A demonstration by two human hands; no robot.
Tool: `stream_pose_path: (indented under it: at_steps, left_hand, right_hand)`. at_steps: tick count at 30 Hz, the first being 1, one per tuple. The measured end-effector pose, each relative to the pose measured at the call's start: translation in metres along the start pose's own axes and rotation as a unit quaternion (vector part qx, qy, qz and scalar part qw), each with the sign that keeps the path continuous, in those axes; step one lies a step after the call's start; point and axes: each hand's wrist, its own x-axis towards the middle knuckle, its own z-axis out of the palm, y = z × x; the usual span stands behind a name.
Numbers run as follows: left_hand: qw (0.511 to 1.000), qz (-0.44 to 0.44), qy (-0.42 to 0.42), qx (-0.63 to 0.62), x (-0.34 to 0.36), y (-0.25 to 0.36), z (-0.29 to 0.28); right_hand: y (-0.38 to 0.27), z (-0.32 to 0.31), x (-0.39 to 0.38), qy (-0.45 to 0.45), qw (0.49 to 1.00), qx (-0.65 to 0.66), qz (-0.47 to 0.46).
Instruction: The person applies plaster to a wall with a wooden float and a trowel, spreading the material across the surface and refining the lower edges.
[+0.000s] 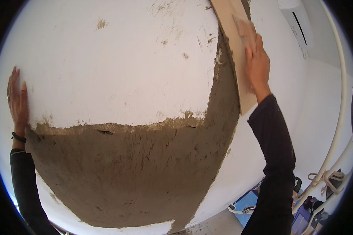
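Note:
My right hand (pixel 258 64) is closed round the handle of a long wooden plastering float (pixel 245 92), its pale board slanting against the wall at the upper right. The board's left edge lies along a narrow strip of wet grey mortar (pixel 225 84). That strip runs down into a broad patch of mortar (pixel 133 172) on the lower wall, with a rough upper border and a few small cracks. Far to the left, my left hand (pixel 19 100) rests against the white wall (pixel 117 70), fingers stretched upward, holding nothing. It is just above the patch's left corner.
Mortar smears (pixel 102 24) mark the white wall. At the right, pale poles (pixel 338 117) are tied with rope (pixel 328 179). A white wall unit (pixel 296 23) hangs at the upper right. Below lie a blue flat object (pixel 245 205) and assorted items on the floor (pixel 219 225).

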Motion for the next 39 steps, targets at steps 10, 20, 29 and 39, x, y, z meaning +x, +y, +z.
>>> stream_pose_path:
  at_steps: [10,20,29,39]
  left_hand:
    - [0.998,-0.031,-0.012,-0.059,0.001,0.022,0.001]
    - [0.991,-0.068,-0.023,-0.112,0.015,0.038,-0.027]
    - [0.989,-0.083,-0.037,-0.120,0.019,0.047,-0.030]
    - [0.990,-0.080,-0.046,-0.107,0.018,0.034,-0.039]
  right_hand:
    - [-0.032,-0.005,0.077,0.020,0.998,-0.022,-0.047]
    - [-0.017,-0.036,-0.087,-0.067,0.996,0.060,0.019]
    - [-0.064,-0.014,0.095,-0.021,0.990,0.118,0.074]
    - [-0.204,-0.039,-0.037,-0.184,0.941,0.230,0.164]
